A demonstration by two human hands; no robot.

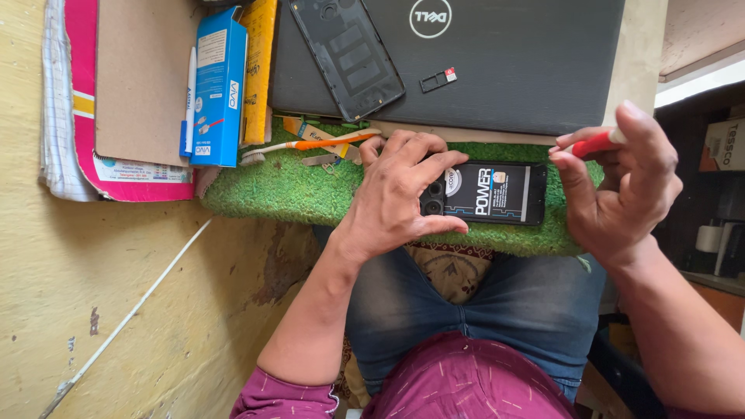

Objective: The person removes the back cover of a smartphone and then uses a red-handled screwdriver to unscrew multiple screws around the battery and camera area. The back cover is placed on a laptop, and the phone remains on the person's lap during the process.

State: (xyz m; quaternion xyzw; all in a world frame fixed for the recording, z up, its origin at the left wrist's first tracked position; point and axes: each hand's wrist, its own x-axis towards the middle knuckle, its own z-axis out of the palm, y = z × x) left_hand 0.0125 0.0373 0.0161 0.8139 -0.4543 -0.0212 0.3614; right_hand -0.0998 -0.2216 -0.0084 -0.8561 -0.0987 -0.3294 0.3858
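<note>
Head view: left hand (396,194) was clamped on the camera end of an opened phone (485,192), fingers curled over the top edge, thumb under the near edge. Phone lay flat on the green turf mat (279,190), back cover off, black battery facing up. Right hand (621,186) sat just right of the phone's other end, thumb and forefinger pinched narrow on a red-handled tool (594,143); tip pointed left, above the phone's far right corner, contact unclear.

Far side of the mat: closed dark laptop (528,62) with the detached phone back cover (347,54) lying on its lid, a small SIM tray (439,79) just right of the cover. Orange-and-white toothbrush (310,145) lay on the mat's far edge, near the left hand's fingertips. Left of the laptop: blue box (219,85) and a yellow pack (258,70) beside it, then a sheet of cardboard (140,77) on a pink-edged notebook (77,93). Mat rested over the person's knees, jeans (481,310) below.
</note>
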